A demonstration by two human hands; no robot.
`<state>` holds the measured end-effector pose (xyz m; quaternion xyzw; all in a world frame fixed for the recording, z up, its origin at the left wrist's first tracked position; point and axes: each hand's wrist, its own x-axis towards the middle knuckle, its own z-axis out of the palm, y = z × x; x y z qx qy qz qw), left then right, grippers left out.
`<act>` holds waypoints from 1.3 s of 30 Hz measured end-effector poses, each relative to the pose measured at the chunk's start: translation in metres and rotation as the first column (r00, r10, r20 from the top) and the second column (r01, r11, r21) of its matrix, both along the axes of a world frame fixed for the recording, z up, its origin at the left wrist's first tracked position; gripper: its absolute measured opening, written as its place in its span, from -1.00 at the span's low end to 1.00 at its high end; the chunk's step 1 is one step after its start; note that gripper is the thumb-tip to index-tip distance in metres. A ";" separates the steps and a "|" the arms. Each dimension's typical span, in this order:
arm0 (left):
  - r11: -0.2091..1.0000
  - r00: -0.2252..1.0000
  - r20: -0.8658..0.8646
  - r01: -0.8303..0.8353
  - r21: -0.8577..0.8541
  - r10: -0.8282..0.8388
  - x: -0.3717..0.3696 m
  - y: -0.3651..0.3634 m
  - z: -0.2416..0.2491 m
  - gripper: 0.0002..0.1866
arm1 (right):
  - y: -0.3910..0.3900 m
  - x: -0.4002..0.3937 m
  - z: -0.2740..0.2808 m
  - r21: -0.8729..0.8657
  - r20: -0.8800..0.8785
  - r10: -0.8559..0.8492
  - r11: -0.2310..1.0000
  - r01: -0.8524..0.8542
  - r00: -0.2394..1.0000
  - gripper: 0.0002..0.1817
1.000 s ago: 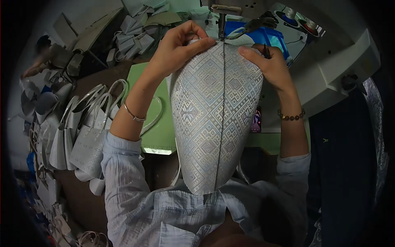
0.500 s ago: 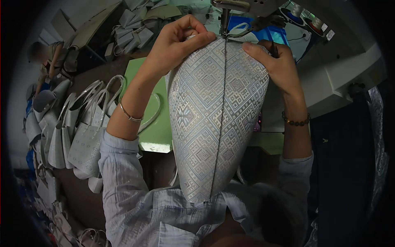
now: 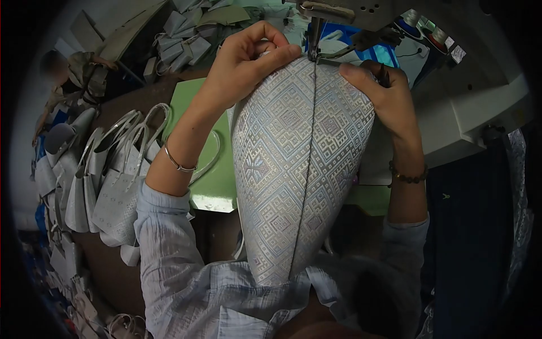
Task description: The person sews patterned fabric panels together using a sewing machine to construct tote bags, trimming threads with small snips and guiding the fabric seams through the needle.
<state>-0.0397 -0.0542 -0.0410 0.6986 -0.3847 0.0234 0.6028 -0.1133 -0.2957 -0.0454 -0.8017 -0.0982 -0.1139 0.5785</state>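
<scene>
A handbag [image 3: 282,169] in silver and pale-blue patterned fabric stretches from the sewing machine's needle [image 3: 313,48] down to my chest. Down its middle runs a dark seam line, whose upper end lies right at the presser foot. My left hand [image 3: 245,65] pinches the upper left edge between thumb and curled fingers. At the upper right edge, my right hand [image 3: 387,93] grips the fabric, thumb on top and fingers hidden beneath. A small dark pointed tool [image 3: 384,75] shows by the right fingers. Pale strap ends peek out below the bag.
The sewing machine's arm [image 3: 485,96] fills the upper right, with thread spools [image 3: 411,18] behind it. Under the bag is a green work surface [image 3: 212,192]. Several pale handbags [image 3: 118,198] hang or stand at left. A person [image 3: 79,73] is beyond them.
The bag and both hands have shifted slightly right in view, as has the machine head. My grip stays the same. The person at far left has moved an arm.
</scene>
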 end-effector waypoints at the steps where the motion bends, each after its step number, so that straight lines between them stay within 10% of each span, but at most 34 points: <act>1: 1.000 1.000 -0.006 0.014 -0.026 -0.014 0.002 -0.001 -0.002 -0.87 | -0.001 0.001 -0.001 -0.002 -0.004 0.002 1.000 -0.002 1.000 -0.68; 39: 0.991 0.995 -0.096 -0.007 0.134 0.020 -0.004 0.000 0.000 -0.89 | -0.005 0.005 -0.014 -0.096 0.151 -0.027 0.994 0.042 0.988 -0.61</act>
